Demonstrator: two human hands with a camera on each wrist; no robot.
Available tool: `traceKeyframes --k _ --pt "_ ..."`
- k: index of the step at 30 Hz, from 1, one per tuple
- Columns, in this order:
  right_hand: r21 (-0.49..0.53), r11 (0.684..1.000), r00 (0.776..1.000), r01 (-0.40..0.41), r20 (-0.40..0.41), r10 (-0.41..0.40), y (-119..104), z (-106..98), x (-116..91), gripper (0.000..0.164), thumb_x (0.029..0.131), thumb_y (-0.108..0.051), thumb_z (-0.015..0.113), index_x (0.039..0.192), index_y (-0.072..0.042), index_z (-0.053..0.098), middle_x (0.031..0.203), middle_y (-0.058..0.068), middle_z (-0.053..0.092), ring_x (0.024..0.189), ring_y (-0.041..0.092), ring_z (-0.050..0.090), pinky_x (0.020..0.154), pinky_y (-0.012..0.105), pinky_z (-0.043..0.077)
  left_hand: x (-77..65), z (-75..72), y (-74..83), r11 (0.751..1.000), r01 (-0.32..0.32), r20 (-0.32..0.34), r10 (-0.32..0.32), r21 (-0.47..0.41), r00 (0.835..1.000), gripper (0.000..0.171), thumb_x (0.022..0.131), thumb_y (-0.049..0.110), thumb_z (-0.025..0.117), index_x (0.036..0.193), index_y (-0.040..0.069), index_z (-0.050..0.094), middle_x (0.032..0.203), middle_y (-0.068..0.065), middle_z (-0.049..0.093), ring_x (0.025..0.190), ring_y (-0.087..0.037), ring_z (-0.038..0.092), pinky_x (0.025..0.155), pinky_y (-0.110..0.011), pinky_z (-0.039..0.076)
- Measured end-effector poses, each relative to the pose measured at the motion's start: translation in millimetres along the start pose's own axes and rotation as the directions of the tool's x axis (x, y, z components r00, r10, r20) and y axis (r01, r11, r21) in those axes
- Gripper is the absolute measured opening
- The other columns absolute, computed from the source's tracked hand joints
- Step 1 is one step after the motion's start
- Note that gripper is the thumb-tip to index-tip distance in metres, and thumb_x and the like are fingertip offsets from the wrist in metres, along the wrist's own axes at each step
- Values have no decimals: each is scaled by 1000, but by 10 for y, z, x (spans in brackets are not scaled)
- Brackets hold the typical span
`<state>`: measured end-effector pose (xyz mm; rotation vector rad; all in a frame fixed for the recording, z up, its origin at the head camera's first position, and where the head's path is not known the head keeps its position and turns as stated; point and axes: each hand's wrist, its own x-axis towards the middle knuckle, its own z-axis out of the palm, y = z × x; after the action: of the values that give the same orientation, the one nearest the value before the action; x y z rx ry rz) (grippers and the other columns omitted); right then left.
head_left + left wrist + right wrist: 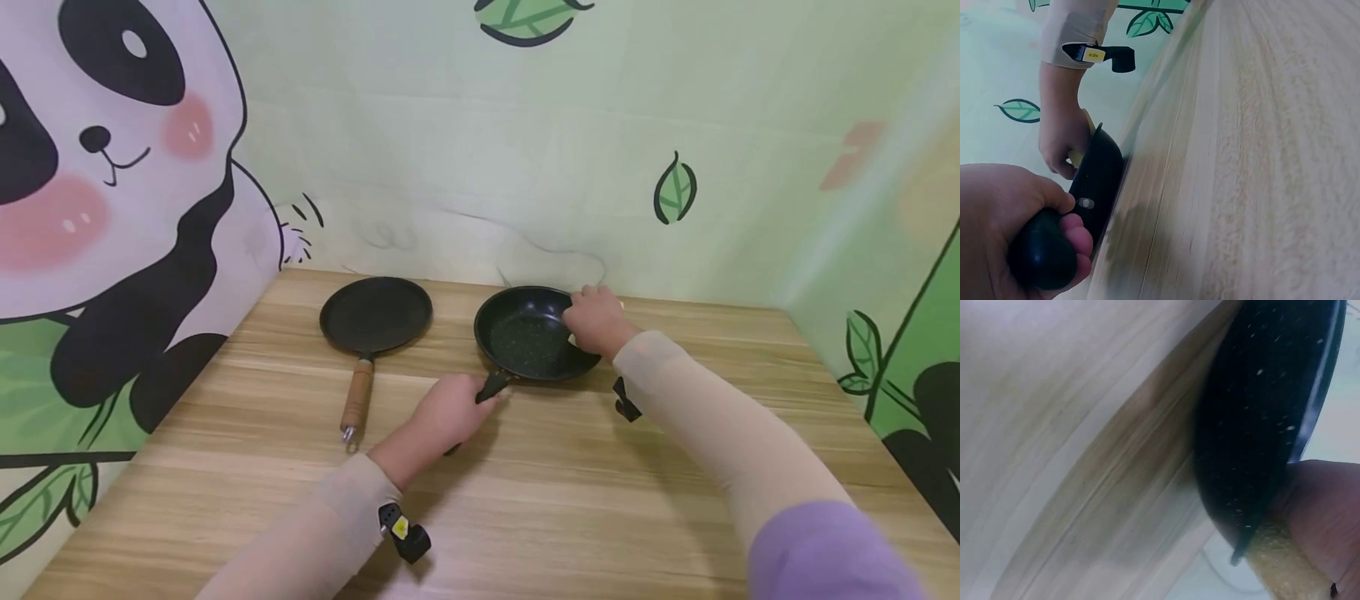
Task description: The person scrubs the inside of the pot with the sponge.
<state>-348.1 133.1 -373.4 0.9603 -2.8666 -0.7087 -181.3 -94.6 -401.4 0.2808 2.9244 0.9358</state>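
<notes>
A dark, speckled frying pan (pixel 525 333) sits on the wooden table in the head view. My left hand (pixel 450 412) grips its black handle (pixel 492 386), and the left wrist view shows the fingers curled round the handle's rounded end (pixel 1044 253). At the pan's right side, my right hand (pixel 600 321) holds a yellowish sponge (pixel 1285 559) against the rim. Most of the sponge is hidden under that hand in the head view. From the left wrist, the right hand (pixel 1063 140) appears over the far rim with the sponge's edges showing.
To the left of the frying pan lies a flat black griddle pan (pixel 377 312) with a wooden handle (pixel 357 393) pointing toward me. Behind the table (pixel 600 500) stands a pale green wall (pixel 450 150) printed with leaves and a panda. Each wrist carries a small black camera mount.
</notes>
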Motion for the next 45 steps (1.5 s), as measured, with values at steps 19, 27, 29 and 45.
traceKeyframes --k 19,27,29,45 --pt "120 992 945 40 -328 2 25 331 284 9 93 -18 70 98 -13 76 116 12 59 106 34 50 84 51 41 50 11 -60 993 -116 54 117 -27 992 32 100 18 63 69 10 59 53 3 49 43 -10 50 47 -24 41" --pt "132 988 912 77 -411 -16 -72 361 376 12 90 -23 76 96 -13 75 123 12 58 111 33 51 86 53 43 48 49 -12 993 -120 39 120 -2 992 35 99 16 63 65 12 53 57 4 46 50 -12 48 49 -24 39" --pt "133 988 904 75 -427 -11 -117 344 407 11 90 -23 77 96 -13 75 124 11 59 112 33 51 87 52 43 48 42 2 994 -113 30 113 9 993 35 99 17 63 65 12 54 58 3 46 51 -13 48 49 -24 39" --pt "34 994 928 100 -364 -81 -214 235 561 11 97 -18 67 103 -13 74 124 12 59 111 32 51 86 49 43 -29 -10 -85 999 -38 -38 38 10 999 32 101 19 59 69 13 54 59 3 42 51 -14 44 49 -27 37"
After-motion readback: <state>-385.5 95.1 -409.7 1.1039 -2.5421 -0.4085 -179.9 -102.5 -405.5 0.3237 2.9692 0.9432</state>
